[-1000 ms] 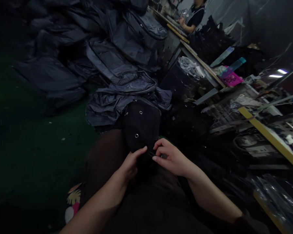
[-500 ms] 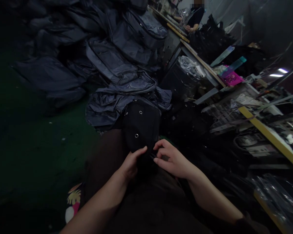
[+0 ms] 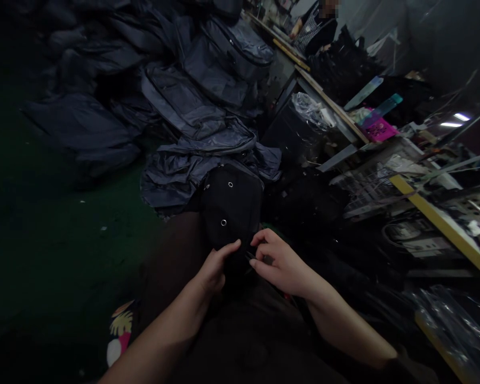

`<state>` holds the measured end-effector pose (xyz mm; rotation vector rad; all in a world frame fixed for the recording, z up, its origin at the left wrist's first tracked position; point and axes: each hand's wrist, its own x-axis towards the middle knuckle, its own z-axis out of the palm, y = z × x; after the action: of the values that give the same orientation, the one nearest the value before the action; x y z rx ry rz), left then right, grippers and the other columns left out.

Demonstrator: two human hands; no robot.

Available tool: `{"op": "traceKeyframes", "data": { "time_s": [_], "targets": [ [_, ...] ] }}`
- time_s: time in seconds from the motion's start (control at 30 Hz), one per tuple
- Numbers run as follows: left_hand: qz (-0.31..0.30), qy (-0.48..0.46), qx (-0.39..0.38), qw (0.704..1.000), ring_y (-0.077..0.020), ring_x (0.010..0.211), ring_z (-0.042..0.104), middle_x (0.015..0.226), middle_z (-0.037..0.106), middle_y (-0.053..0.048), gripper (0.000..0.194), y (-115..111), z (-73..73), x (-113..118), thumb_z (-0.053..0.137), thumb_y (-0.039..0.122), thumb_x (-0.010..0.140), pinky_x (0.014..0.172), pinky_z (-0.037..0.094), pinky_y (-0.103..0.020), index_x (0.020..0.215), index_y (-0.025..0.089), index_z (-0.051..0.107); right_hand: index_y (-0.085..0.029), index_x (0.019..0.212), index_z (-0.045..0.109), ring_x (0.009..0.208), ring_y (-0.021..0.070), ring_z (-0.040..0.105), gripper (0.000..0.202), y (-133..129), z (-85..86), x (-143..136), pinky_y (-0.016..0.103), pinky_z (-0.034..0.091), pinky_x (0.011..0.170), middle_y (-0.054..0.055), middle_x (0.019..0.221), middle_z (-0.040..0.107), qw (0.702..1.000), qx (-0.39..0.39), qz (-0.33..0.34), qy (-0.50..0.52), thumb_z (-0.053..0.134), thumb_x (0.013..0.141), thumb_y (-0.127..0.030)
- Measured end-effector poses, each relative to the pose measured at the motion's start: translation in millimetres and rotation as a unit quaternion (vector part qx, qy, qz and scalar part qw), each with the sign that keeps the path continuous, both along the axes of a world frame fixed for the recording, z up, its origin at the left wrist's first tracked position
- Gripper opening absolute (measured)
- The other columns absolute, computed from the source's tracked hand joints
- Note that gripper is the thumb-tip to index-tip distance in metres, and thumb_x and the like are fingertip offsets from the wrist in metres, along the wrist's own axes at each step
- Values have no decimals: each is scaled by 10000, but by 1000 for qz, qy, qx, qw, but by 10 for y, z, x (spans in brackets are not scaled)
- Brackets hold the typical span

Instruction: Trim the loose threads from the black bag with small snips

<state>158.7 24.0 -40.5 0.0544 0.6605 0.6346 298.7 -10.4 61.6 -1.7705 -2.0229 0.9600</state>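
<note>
Head view, left to right: dark green floor (image 3: 56, 250) fills the left side, with a heap of grey bags (image 3: 192, 101) beyond it. At near centre a black bag (image 3: 231, 205) with metal eyelets lies on the person's lap. The left hand (image 3: 215, 269) pinches its near edge, thumb on top. Just to the right, the right hand (image 3: 282, 264) grips a small dark fitting on the same edge, fingers curled; what the fitting is cannot be told. Further right stands a cluttered workbench (image 3: 444, 224), and a co-worker (image 3: 318, 32) sits at the far end.
</note>
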Motion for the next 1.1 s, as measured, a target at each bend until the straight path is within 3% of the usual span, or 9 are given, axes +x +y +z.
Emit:
{"op": "traceKeyframes", "data": {
  "time_s": [0.17,0.37,0.47,0.6,0.87,1.1],
  "targets": [
    [0,1,1,1000,-226,735,695,925,732,-94,387,0,38,-8,721,219,691,694,546,-322,1061,128,656,-176,671,530,899,163,514,145,6,-1,50,232,441,557,59,1080,478,1000,-10,23,15,587,803,-186],
    [-4,-7,-2,1000,-222,779,689,959,725,-94,406,11,49,-21,730,213,675,719,544,-318,1064,126,653,-179,680,537,925,169,511,138,36,-16,105,292,465,725,55,1075,492,999,8,52,13,606,800,-179],
    [-6,-9,0,1000,-213,771,686,966,724,-92,374,17,55,-25,714,214,692,715,540,-311,1051,127,659,-181,696,546,935,173,510,124,45,-27,128,291,464,727,58,1084,490,998,7,61,16,602,807,-181],
    [-4,-8,3,1000,-213,796,685,964,725,-86,364,16,52,-26,710,226,700,724,534,-304,1049,135,662,-183,710,549,942,168,511,118,45,-55,149,270,458,699,54,1090,487,998,5,63,20,598,817,-186],
    [-17,-7,4,1000,-197,680,678,838,731,-81,376,8,11,-22,709,244,705,681,530,-300,1056,118,657,-183,725,565,933,164,514,107,59,-97,128,308,442,815,48,1035,498,998,37,54,25,609,823,-193],
    [-9,-8,10,1000,-193,682,676,874,731,-87,380,15,56,-26,685,240,731,693,523,-300,1089,119,647,-181,749,563,934,155,509,96,62,-101,107,301,436,831,45,1019,492,997,46,52,22,605,835,-194]
  ]
}}
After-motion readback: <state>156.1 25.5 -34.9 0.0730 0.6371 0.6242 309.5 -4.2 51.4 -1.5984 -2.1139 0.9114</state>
